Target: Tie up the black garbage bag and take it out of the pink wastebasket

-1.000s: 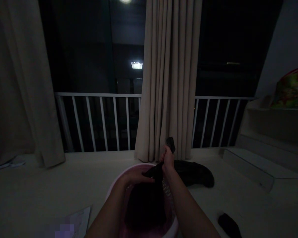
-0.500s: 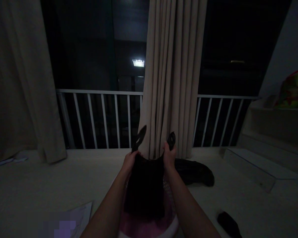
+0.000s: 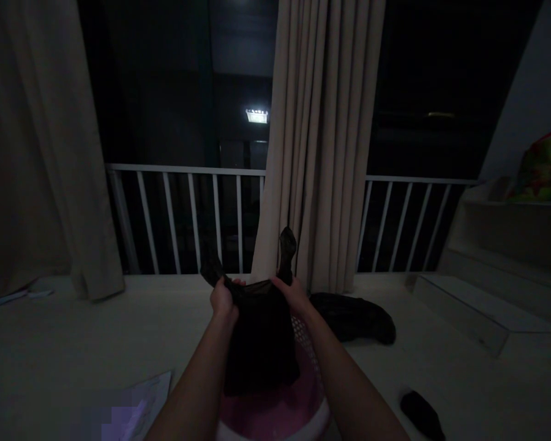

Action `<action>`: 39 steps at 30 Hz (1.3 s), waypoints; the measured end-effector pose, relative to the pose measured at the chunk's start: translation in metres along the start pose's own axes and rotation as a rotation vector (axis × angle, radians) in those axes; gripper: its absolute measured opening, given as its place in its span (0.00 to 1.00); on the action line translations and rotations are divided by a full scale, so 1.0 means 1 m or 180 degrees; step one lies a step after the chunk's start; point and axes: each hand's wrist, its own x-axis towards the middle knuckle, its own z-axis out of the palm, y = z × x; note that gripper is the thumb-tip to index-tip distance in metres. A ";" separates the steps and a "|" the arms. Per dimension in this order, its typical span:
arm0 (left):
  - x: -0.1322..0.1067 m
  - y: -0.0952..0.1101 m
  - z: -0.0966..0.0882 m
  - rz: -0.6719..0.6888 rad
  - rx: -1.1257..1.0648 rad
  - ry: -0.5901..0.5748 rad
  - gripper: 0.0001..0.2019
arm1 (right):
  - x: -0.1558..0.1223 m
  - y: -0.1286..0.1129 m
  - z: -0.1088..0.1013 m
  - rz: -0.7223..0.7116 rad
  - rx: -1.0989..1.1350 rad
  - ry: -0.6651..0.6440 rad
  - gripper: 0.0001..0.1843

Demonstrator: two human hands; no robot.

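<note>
A black plastic bag point(image 3: 261, 343) hangs from both hands, its two handle loops sticking up above the fingers. My left hand point(image 3: 224, 298) is closed around its upper left corner. On the other side, my right hand point(image 3: 294, 294) pinches the upper right corner below the other loop. Between them the bag's top edge is stretched and looks thin and sheer. Below, the bag's lower end hangs over a pink basket point(image 3: 310, 361) with a perforated wall and a pale rim. What the bag contains, if anything, is too dark to make out.
Another black bag-like bundle point(image 3: 356, 317) lies on the floor behind the basket. A small dark item point(image 3: 421, 415) is at the lower right, a sheet point(image 3: 153, 395) at the lower left. Curtains point(image 3: 324, 153), a white railing point(image 3: 183, 170) and pale steps point(image 3: 482, 306) stand beyond.
Both hands have shifted left with the bag. Its left handle loop now leans outward, and the right loop has moved left and stands upright. More of the basket's inside shows.
</note>
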 end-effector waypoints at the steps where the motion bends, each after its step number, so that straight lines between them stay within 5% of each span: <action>1: -0.001 -0.001 0.000 -0.0072 0.0014 -0.0097 0.07 | 0.000 0.001 0.001 0.0049 -0.0085 0.0020 0.27; 7: -0.001 -0.002 0.002 -0.0508 -0.0085 -0.0513 0.09 | 0.003 -0.003 0.001 0.0169 -0.0236 0.0366 0.22; 20: -0.003 0.006 0.002 -0.0814 -0.0282 -0.0933 0.12 | -0.002 -0.029 -0.005 0.0568 0.2190 0.0213 0.19; 24: -0.001 0.005 0.003 -0.0830 -0.0369 -0.0717 0.12 | 0.000 -0.029 -0.010 0.0516 0.2613 0.0392 0.17; 28: -0.002 0.004 0.005 -0.0700 -0.0399 -0.0626 0.12 | 0.001 -0.029 -0.013 0.0479 0.2607 0.0489 0.17; 33: -0.009 0.005 0.006 -0.0852 -0.0348 -0.1228 0.15 | 0.001 -0.026 -0.011 0.0301 0.2108 0.0650 0.18; 39: -0.022 0.003 0.008 -0.1012 0.0297 -0.1602 0.08 | 0.004 -0.027 -0.010 0.0644 0.1977 0.0845 0.20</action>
